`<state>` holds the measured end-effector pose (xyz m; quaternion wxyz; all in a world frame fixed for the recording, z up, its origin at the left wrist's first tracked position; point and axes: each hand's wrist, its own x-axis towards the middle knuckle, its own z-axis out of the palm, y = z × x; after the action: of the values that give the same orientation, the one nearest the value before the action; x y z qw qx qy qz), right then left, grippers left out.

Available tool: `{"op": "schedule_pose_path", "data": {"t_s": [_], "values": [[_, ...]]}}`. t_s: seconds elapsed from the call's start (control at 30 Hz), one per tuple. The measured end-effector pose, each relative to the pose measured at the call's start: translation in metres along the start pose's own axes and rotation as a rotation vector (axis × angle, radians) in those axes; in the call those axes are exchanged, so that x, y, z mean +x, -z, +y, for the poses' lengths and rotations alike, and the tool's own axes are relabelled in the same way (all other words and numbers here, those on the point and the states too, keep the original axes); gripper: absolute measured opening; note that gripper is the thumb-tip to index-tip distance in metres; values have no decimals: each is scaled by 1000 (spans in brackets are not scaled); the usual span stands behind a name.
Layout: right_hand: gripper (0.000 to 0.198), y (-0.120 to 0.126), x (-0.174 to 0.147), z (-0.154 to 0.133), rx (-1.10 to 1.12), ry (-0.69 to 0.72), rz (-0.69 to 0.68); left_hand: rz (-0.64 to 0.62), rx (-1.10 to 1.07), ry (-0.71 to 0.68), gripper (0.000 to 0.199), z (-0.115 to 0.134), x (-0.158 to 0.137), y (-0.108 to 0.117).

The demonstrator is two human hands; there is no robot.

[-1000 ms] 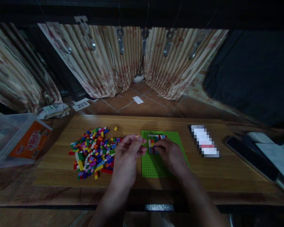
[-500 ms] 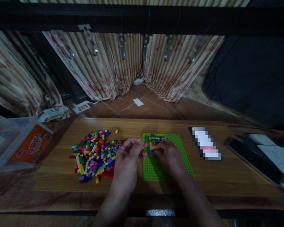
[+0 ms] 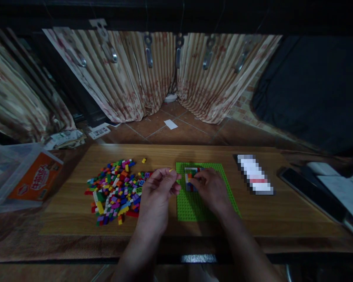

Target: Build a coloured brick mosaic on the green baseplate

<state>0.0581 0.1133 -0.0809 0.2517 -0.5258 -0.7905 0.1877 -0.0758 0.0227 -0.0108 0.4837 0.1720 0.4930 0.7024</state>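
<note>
Left hand [image 3: 159, 192] pinches a tiny yellow brick [image 3: 171, 170]; right hand [image 3: 210, 188] presses the multicoloured block build [image 3: 191, 177] on the green baseplate [image 3: 191, 205].

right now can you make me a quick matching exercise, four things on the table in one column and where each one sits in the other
Things:
1. loose brick pile
2. green baseplate
3. left hand
4. right hand

Places:
A. over the baseplate, fingers at the small brick build
B. left part of the wooden board
C. between the pile and the baseplate, pinching a small yellow piece
D. middle of the board, under the build

Pairs: 1-B, 2-D, 3-C, 4-A
</note>
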Motion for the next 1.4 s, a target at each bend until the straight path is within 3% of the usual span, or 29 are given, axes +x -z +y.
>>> {"op": "schedule_pose_path", "data": {"t_s": [0.37,0.9,1.0,1.13,1.27,1.4], "values": [[20,-8,4,0,-148,-113,-2,-14,8,3,17,1,0,2],[25,-7,9,6,-57,-102,-12,-47,44,38,18,-6,1,3],[22,-1,9,4,62,-130,-6,-58,49,60,19,-9,1,3],[20,13,7,-2,432,-58,31,-44,39,88,22,-13,0,3],[19,25,2,-15,751,127,-101,-65,35,132,22,-15,1,1],[24,31,-4,-25,830,208,-216,-92,26,170,22,-17,2,0]]}}
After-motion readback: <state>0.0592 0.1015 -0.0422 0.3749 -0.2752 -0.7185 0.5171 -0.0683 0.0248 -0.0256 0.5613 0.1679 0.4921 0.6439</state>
